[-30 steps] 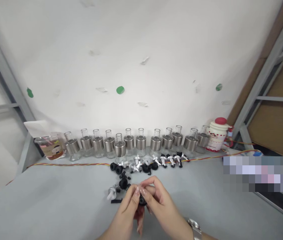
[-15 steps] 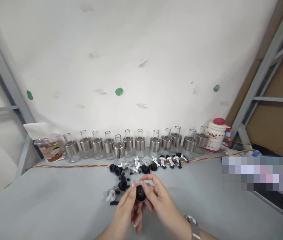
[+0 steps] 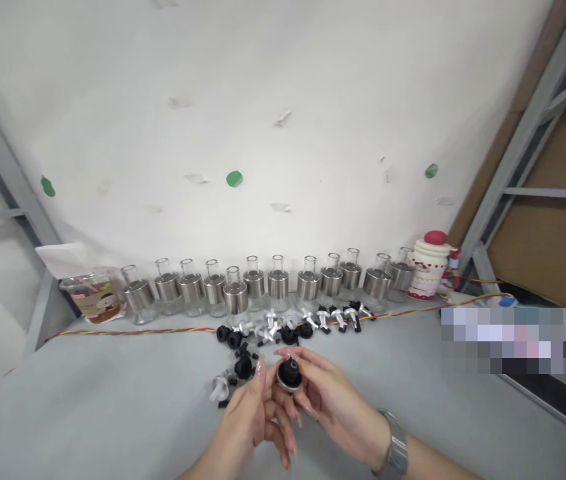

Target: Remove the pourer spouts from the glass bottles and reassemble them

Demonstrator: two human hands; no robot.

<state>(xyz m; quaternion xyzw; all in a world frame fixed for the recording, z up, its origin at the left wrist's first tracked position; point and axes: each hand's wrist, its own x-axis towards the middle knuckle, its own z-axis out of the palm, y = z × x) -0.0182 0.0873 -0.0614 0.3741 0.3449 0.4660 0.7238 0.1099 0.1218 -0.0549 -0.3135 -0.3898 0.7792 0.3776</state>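
Close above the table, my right hand (image 3: 325, 387) is closed on a black ribbed bottle stopper (image 3: 290, 373) with a silver rim, thumb and fingers around it. Its black end tilts up toward me. My left hand (image 3: 257, 407) lies right beside it, thumb raised off the stopper and fingers spread beneath and to the left. Whether the left fingertips still touch it is hard to tell. Just beyond the hands lie more black stoppers (image 3: 243, 367) and several silver pour spouts (image 3: 220, 387), loosely heaped.
Several glass bottles with steel sleeves (image 3: 236, 298) stand in a row along the white wall. A red-yellow twisted wire (image 3: 163, 331) crosses the table before them. A plastic cup (image 3: 93, 297) stands left, a red-topped white jar (image 3: 429, 267) right. A pixelated patch covers something far right.
My left thumb has come off the stopper and the left fingers have spread. The stopper has turned so its black ribbed end shows instead of a hollow one. The view has shifted slightly.
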